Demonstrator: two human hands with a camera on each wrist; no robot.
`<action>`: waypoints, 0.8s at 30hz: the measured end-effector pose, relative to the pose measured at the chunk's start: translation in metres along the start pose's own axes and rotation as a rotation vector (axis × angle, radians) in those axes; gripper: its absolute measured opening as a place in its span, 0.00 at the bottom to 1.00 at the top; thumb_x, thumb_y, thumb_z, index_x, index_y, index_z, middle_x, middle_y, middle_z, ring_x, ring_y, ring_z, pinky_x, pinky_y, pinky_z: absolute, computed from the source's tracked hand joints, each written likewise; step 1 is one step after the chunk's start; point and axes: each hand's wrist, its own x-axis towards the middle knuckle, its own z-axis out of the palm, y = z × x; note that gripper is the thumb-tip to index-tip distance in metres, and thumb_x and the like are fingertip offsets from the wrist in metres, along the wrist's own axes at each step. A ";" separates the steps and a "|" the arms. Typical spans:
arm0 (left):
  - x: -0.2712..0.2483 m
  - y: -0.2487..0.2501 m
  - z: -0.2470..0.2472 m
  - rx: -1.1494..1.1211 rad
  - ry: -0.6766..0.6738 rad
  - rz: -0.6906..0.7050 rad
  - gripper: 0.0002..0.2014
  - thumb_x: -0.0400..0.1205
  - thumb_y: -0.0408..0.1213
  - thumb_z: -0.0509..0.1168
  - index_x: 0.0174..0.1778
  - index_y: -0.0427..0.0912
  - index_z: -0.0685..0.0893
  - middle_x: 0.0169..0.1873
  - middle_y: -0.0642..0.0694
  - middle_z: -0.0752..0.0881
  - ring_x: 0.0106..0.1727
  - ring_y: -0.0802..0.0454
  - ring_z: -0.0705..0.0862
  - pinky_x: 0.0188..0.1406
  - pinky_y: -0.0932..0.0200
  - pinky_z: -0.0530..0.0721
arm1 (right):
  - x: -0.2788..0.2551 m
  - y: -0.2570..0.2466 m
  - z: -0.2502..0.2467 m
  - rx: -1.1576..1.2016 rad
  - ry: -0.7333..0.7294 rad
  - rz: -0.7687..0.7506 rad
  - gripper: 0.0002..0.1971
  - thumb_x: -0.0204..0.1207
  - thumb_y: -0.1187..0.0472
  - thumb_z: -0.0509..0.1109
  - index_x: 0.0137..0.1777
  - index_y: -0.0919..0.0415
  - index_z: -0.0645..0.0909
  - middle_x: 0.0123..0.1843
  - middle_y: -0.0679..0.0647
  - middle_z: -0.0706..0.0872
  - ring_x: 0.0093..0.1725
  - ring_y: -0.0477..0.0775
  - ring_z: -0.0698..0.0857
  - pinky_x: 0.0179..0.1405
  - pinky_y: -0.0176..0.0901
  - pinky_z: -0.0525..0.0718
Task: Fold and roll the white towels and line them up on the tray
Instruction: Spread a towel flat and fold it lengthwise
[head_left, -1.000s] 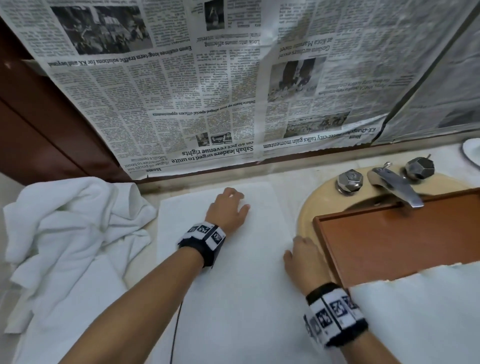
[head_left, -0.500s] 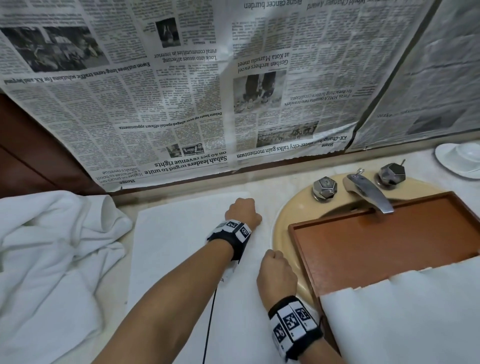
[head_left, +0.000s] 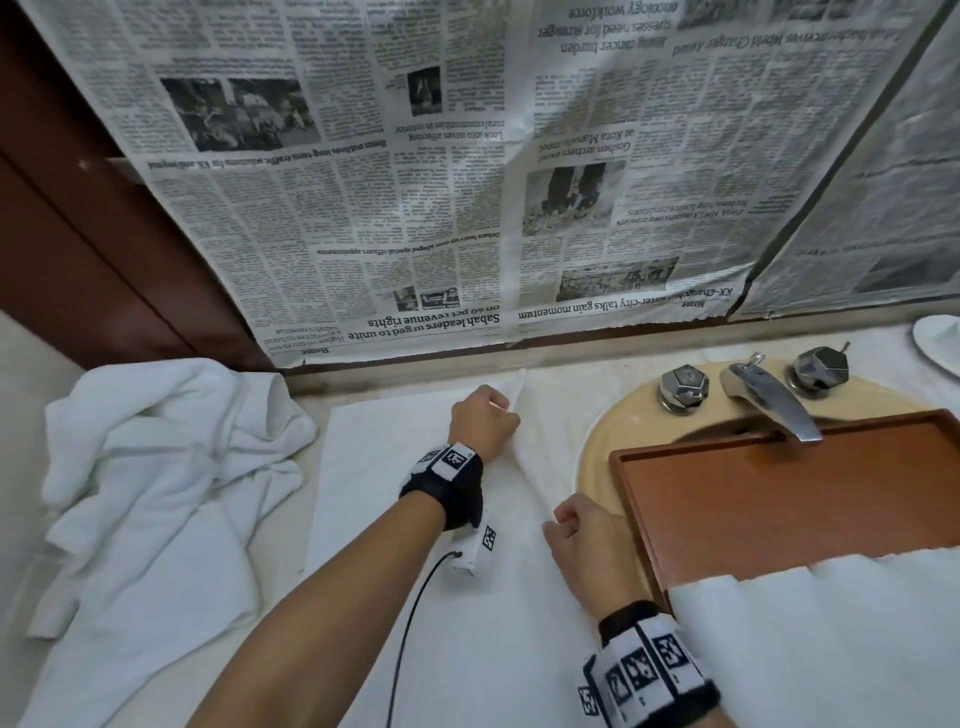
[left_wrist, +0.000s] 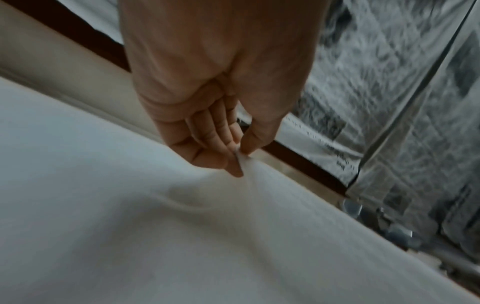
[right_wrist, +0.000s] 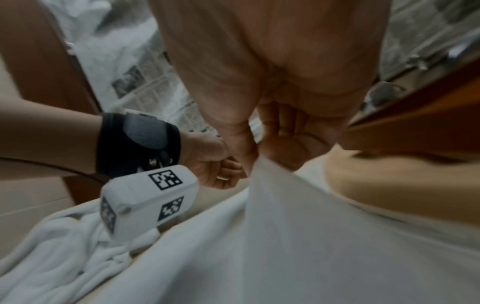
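i am now pinching the right-hand edge of the flat white towel (head_left: 415, 597) with both hands, where a second ago my palms were lying flat on it, smoothing. my left hand (head_left: 480, 421) is holding the edge near the far end of the countertop (head_left: 558, 382), close under the newspaper-covered wall (head_left: 467, 208), thumb and fingertips (left_wrist: 235, 171) pressed together on a small ridge of cloth; my right hand (head_left: 589, 535) is gripping the same edge nearer to me, just beside the rim of the sink (head_left: 597, 447), fingers curled round the fabric. the edge is rising off the countertop between my two hands and a crease is forming along it, while the rest of the towel is lying spread out on the counter between the sink and the crumpled heap of towels (head_left: 156, 467) at the left end. i am judging that smoothing is over and the lengthwise fold is starting: the lifted edge needs carrying leftward over the towel. the wooden tray (head_left: 779, 493) is resting across the sink, its far half bare, with rolled towels (head_left: 831, 623) lining its near end, so the row is already begun and this one is not yet folded.
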 end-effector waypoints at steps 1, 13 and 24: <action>-0.003 -0.003 -0.013 -0.035 0.034 -0.011 0.04 0.76 0.36 0.68 0.45 0.46 0.82 0.45 0.45 0.91 0.53 0.45 0.86 0.47 0.61 0.80 | -0.004 -0.011 0.002 -0.010 0.001 -0.045 0.06 0.77 0.61 0.73 0.42 0.59 0.79 0.30 0.48 0.81 0.35 0.51 0.81 0.35 0.42 0.77; -0.029 -0.115 -0.173 -0.151 0.300 -0.140 0.06 0.74 0.38 0.71 0.46 0.48 0.86 0.38 0.51 0.89 0.47 0.47 0.88 0.54 0.49 0.88 | -0.048 -0.163 0.120 -0.436 -0.299 -0.367 0.07 0.83 0.68 0.57 0.58 0.64 0.72 0.52 0.63 0.84 0.41 0.63 0.77 0.28 0.47 0.64; -0.024 -0.169 -0.179 0.112 0.209 -0.067 0.05 0.80 0.37 0.68 0.50 0.41 0.84 0.39 0.48 0.86 0.45 0.49 0.81 0.44 0.64 0.70 | -0.052 -0.157 0.201 -0.392 -0.380 -0.266 0.05 0.85 0.59 0.57 0.55 0.60 0.69 0.50 0.60 0.83 0.41 0.62 0.77 0.30 0.47 0.65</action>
